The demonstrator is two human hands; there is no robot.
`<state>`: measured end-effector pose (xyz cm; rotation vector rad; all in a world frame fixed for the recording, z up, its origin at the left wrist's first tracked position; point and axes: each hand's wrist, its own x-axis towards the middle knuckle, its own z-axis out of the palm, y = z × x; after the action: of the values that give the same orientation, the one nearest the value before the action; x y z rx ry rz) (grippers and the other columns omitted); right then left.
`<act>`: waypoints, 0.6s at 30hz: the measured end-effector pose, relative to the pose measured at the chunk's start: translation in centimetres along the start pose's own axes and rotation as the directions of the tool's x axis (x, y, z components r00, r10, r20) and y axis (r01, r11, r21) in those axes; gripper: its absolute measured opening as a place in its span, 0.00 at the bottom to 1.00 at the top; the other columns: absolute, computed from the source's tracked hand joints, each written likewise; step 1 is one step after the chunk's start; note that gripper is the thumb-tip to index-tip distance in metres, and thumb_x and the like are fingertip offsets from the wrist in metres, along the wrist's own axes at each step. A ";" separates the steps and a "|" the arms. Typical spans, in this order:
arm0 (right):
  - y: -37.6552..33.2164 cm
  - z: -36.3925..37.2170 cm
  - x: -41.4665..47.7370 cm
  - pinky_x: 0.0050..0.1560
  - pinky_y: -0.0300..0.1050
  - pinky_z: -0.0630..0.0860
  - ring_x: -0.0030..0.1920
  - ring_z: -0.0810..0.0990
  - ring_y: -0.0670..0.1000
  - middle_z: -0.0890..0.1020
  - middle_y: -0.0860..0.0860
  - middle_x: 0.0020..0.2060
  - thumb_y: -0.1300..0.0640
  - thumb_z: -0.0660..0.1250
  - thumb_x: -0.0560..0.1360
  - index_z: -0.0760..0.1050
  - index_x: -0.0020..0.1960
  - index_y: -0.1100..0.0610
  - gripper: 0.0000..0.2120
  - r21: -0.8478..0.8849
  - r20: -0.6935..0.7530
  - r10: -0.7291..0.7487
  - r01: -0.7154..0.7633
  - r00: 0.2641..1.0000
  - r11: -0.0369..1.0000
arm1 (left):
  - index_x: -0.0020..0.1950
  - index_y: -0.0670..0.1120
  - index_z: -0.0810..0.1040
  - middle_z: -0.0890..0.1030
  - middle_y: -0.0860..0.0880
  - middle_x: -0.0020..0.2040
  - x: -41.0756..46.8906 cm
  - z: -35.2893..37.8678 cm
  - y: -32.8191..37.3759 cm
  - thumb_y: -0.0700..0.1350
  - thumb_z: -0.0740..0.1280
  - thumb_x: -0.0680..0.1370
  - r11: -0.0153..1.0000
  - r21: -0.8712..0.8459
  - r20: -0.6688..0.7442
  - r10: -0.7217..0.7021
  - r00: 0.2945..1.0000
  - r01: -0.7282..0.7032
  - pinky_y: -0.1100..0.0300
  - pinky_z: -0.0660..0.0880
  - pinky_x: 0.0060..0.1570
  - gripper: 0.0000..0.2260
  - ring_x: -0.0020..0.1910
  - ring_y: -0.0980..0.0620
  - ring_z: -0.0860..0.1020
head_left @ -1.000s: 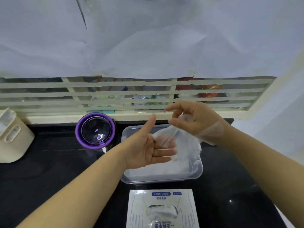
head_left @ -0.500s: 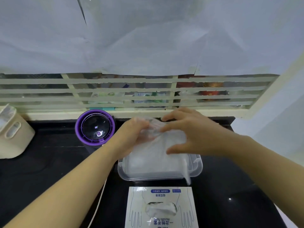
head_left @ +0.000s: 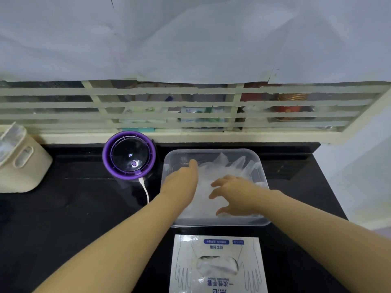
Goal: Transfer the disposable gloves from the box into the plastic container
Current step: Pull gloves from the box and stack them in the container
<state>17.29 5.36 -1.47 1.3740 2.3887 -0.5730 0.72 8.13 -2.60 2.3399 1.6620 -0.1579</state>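
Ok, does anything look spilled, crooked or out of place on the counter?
Nothing spilled. The gloves lie rumpled in the plastic container, some corners poking up toward its far rim, while the left hand and right hand rest on them. The glove box sits square in front.

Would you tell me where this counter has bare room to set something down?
Bare counter lies in front of the cream holder and purple device, left of the left forearm. A narrower strip runs right of the plastic container. The middle is crowded: left hand and right hand in the container, the glove box right before it, the white cable beside it.
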 end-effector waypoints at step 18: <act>0.3 1.3 2.0 0.60 0.49 0.73 0.60 0.72 0.55 0.68 0.52 0.64 0.45 0.71 0.72 0.65 0.72 0.52 0.32 0.059 0.071 0.171 -0.175 0.983 0.983 | 0.72 0.39 0.61 0.62 0.41 0.68 1.0 2.4 1.4 0.39 0.66 0.77 0.966 0.245 0.475 -0.045 0.879 -0.083 0.53 0.73 0.53 0.26 0.62 0.42 0.72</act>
<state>16.73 6.35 -3.63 1.5469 2.1900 -0.6420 2.50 7.98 -4.95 2.2357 1.4326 -0.9232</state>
